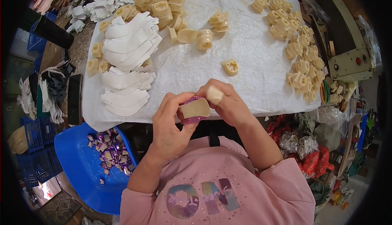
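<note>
Shoe heel, pale beige on its broad face and shiny purple along its edges, is grasped between the thumb and fingers of a worker's left hand, just above the near edge of a table. Fingers hide part of its purple sides. The right hand is curled just beside it, a cream-coloured piece at its thumb; whether that piece is held or worn cannot be told. A wrinkled white sheet covers the table in a cluttered workroom, with a machine at right. Bare beige heels crowd the sheet's right side, more heels are piled at the far end, and overlapping white curved pieces spread at left. Below, a blue bin holds small purple-and-beige pieces.
</note>
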Motion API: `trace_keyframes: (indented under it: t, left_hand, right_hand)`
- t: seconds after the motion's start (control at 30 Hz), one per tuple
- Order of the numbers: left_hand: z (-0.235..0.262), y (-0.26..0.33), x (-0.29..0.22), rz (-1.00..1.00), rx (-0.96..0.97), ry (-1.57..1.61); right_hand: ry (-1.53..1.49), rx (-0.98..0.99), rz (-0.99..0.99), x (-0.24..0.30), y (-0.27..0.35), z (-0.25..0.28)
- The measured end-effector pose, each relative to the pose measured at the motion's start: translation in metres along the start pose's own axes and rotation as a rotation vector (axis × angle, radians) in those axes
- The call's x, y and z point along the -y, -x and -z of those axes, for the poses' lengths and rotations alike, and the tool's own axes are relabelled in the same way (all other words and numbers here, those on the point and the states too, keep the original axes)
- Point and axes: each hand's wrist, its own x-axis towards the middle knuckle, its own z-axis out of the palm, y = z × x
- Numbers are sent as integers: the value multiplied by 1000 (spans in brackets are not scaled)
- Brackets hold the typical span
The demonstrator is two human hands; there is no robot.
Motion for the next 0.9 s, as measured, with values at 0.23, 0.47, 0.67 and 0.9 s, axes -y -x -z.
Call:
trace_keyframes:
  t: [0.23,0.47,0.67,0.9]
  left_hand:
    - [-2,-2,-10,-187,7,-253]
    - [-10,-7,-4,-245,-69,-264]
    - [-23,-4,1,-359,-181,-355]
    - [-35,-7,12,-301,-361,-370]
  right_hand:
    - [182,169,78,0,3,10]
    - [302,72,173,-5,6,8]
    - [98,112,136,-13,11,3]
    - [-180,-62,52,-40,10,-6]
